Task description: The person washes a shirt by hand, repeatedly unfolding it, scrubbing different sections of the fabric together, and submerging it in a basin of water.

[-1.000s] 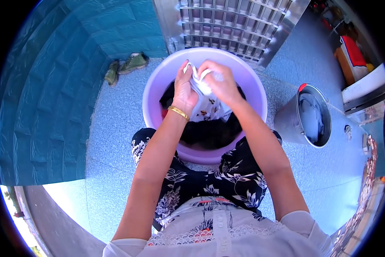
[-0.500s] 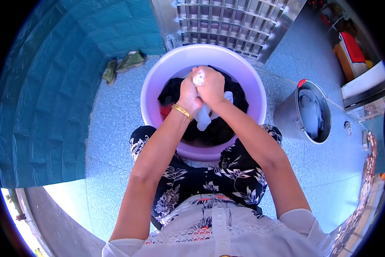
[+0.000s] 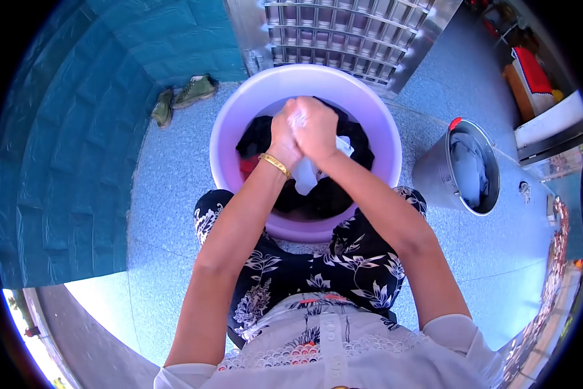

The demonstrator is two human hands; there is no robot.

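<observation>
Over a large lilac basin [image 3: 385, 146], my left hand [image 3: 283, 136] and my right hand [image 3: 317, 129] are pressed together, both closed around a wet white cloth [image 3: 304, 178]. Its loose end hangs down below my fingers, and another bit shows right of my right hand. White suds sit between the two hands near the knuckles. Dark clothes [image 3: 317, 204] lie in the water of the basin, with a red piece of cloth [image 3: 247, 166] at the left side. How much of the white cloth is inside my grip is hidden.
To the right stands a metal bucket [image 3: 432, 175] holding grey-blue clothing [image 3: 467, 165]. A pair of green shoes [image 3: 194, 91] rests by the blue wall [image 3: 71, 155]. Behind the basin is a metal grille door [image 3: 343, 39]. My knees in floral trousers [image 3: 317, 272] flank the basin's near side.
My hands stay clasped on the white cloth and have shifted only slightly against each other. The whole view has moved a few pixels.
</observation>
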